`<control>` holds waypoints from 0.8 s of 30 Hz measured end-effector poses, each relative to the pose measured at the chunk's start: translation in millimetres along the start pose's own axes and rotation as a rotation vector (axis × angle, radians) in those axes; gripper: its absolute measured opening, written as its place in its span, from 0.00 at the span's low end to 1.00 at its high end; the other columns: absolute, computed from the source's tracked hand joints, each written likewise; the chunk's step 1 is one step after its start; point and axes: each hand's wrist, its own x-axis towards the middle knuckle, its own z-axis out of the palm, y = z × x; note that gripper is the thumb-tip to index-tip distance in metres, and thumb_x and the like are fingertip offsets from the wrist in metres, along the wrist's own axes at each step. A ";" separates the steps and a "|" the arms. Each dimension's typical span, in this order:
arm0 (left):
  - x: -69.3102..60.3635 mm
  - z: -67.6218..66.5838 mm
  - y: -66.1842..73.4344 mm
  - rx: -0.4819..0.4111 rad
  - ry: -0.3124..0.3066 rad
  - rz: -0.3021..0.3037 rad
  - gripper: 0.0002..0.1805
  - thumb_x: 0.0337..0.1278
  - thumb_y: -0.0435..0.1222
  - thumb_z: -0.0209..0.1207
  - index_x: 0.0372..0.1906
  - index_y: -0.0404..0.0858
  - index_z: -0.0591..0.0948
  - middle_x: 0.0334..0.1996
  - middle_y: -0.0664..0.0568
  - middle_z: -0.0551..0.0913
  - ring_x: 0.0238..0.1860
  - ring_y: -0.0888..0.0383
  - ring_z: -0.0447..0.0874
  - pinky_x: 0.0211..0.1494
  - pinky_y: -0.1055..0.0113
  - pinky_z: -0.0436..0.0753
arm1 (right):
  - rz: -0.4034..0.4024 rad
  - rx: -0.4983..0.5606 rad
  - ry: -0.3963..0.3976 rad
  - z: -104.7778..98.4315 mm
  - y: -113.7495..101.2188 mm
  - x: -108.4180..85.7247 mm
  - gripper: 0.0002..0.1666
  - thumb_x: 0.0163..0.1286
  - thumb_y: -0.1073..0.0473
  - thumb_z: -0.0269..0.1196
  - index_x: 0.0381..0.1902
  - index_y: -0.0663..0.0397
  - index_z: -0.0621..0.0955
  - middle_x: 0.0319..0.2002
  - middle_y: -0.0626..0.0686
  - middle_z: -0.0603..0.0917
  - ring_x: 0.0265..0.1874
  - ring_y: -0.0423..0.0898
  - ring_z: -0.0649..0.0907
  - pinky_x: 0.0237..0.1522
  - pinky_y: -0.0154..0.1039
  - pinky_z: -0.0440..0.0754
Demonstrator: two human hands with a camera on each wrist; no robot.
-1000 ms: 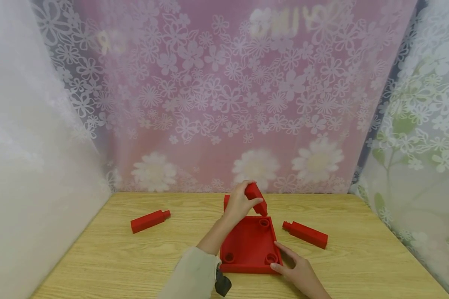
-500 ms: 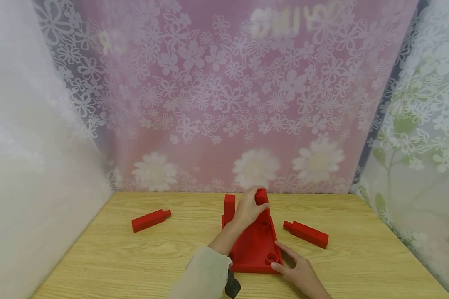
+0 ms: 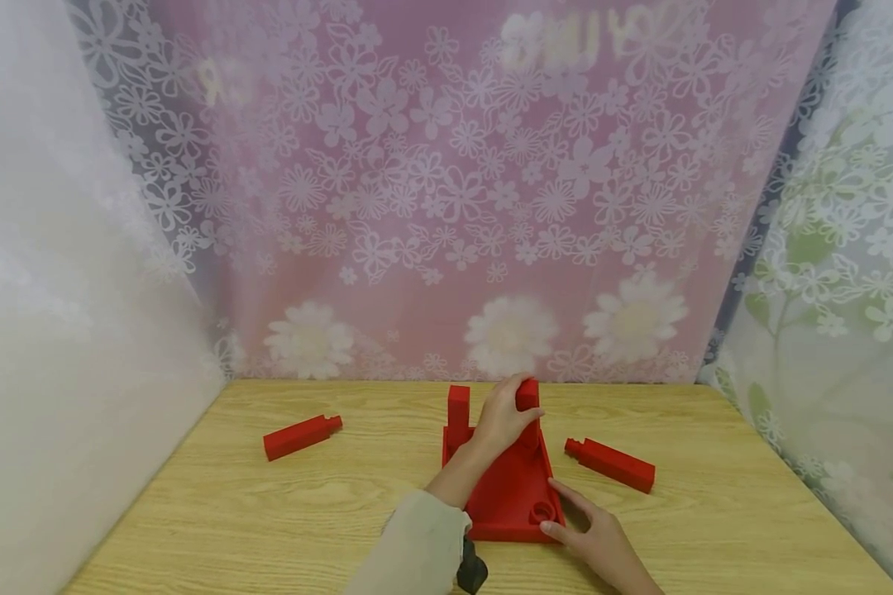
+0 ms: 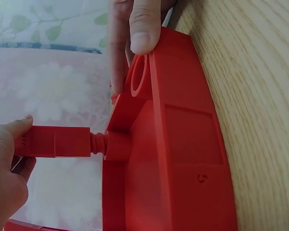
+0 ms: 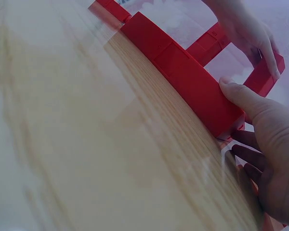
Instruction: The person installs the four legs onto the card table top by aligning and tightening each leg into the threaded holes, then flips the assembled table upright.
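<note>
My left hand [image 3: 500, 420] grips the upper part of a red square leg [image 3: 528, 397] at the back right of a shallow red square base [image 3: 509, 487]. In the left wrist view, the leg's threaded end [image 4: 98, 143] meets a round corner socket [image 4: 118, 145], with some thread still showing. Another red leg [image 3: 457, 411] stands upright at the base's back left. My right hand [image 3: 599, 541] holds the front right corner, thumb in front and fingers along the side. Beside that thumb is an open round socket [image 3: 542, 513]. My left forearm hides the front left corner.
One loose red leg [image 3: 298, 438] lies on the wood-grain table [image 3: 305, 529] at the left. A second loose leg [image 3: 613, 464] lies right of the base. Patterned curtains [image 3: 491, 207] close off the back and sides.
My left hand has moved down and slightly right, bringing the leg from a tilt above the base to upright at the back right socket. My right hand has stayed on the corner.
</note>
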 end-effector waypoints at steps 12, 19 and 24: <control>1.2 6.1 -0.6 0.000 -0.008 0.000 0.30 0.49 0.34 0.66 0.61 0.40 0.71 0.55 0.48 0.73 0.53 0.52 0.72 0.50 0.63 0.75 | 0.011 -0.012 0.006 0.5 1.0 0.8 0.42 0.49 0.37 0.68 0.62 0.42 0.73 0.60 0.60 0.70 0.59 0.62 0.67 0.51 0.64 0.65; 0.5 11.3 -2.7 -0.083 -0.008 -0.086 0.34 0.52 0.38 0.64 0.64 0.42 0.66 0.58 0.48 0.71 0.55 0.52 0.71 0.51 0.60 0.74 | 0.009 0.000 0.004 1.5 3.4 1.8 0.42 0.49 0.37 0.68 0.62 0.42 0.73 0.60 0.59 0.70 0.59 0.61 0.67 0.52 0.63 0.65; -0.7 11.3 -3.2 -0.269 0.023 -0.161 0.28 0.56 0.44 0.61 0.60 0.43 0.66 0.55 0.50 0.72 0.52 0.53 0.72 0.50 0.61 0.75 | 0.006 -0.007 0.008 1.8 2.5 2.1 0.43 0.48 0.37 0.68 0.62 0.43 0.73 0.60 0.60 0.70 0.59 0.61 0.66 0.51 0.63 0.65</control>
